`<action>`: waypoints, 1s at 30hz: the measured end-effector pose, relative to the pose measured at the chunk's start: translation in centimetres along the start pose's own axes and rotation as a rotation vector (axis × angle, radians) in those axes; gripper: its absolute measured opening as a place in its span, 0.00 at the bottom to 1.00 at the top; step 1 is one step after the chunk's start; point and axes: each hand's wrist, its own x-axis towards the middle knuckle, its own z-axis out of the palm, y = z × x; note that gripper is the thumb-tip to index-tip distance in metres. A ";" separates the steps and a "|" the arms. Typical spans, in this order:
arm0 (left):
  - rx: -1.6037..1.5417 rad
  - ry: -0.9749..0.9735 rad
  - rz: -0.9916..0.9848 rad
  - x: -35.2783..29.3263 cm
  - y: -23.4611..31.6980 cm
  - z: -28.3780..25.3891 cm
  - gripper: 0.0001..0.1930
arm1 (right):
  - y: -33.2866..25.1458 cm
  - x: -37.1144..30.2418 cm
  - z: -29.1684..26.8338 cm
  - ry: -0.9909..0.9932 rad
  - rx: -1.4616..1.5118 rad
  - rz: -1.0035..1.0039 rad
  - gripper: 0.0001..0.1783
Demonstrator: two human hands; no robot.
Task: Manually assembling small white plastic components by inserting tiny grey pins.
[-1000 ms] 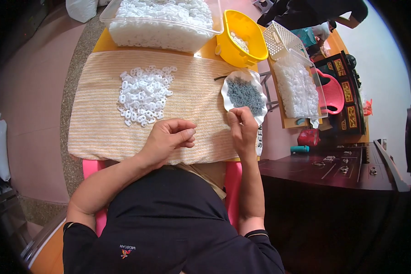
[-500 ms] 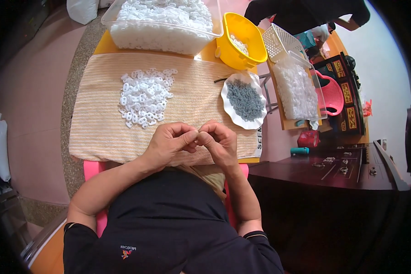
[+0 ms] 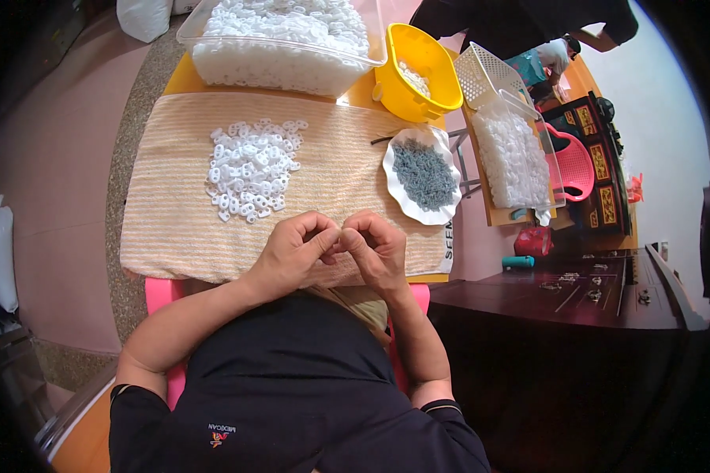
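Note:
My left hand (image 3: 296,248) and my right hand (image 3: 377,251) meet fingertip to fingertip over the near part of a striped towel (image 3: 173,229). Thumb and forefinger are pinched on each hand; whatever lies between them is too small and covered to make out. Beyond my left hand spreads a loose pile of small white plastic pieces with holes (image 3: 252,169). A white scalloped plate (image 3: 390,180) lies past my right hand, heaped with small grey springs or spring-like parts (image 3: 424,175).
A clear bin (image 3: 272,67) full of white pieces stands at the table's far side. Beside it is a yellow basin (image 3: 418,71). Farther right are a white perforated basket (image 3: 481,75), another filled clear bin (image 3: 517,150) and a dark cabinet (image 3: 568,288). Other people are at the back.
My hands stay pinched together in nearly the same place, with only slight finger movement. At the back right, the people have shifted a little.

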 end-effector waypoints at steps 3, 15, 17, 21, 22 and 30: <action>0.051 -0.003 0.027 0.0 -0.1 -0.1 0.11 | -0.2 0.1 0.0 -0.009 -0.080 -0.016 0.06; -0.044 0.031 -0.001 0.2 -0.5 -0.1 0.11 | 0.1 0.1 0.6 0.047 -0.120 -0.028 0.03; -0.009 0.046 -0.008 0.1 -0.4 -0.1 0.11 | 0.1 0.1 0.6 0.043 -0.093 -0.013 0.03; 0.103 0.068 0.055 0.0 -0.6 -0.1 0.09 | -0.5 0.1 0.3 -0.018 -0.004 0.126 0.08; 0.224 0.098 0.112 -0.2 -0.4 -0.1 0.08 | -0.5 0.1 0.2 -0.020 -0.003 0.126 0.08; 0.662 0.179 0.399 -0.4 0.8 0.3 0.03 | -0.5 0.3 -0.6 -0.090 0.275 0.377 0.13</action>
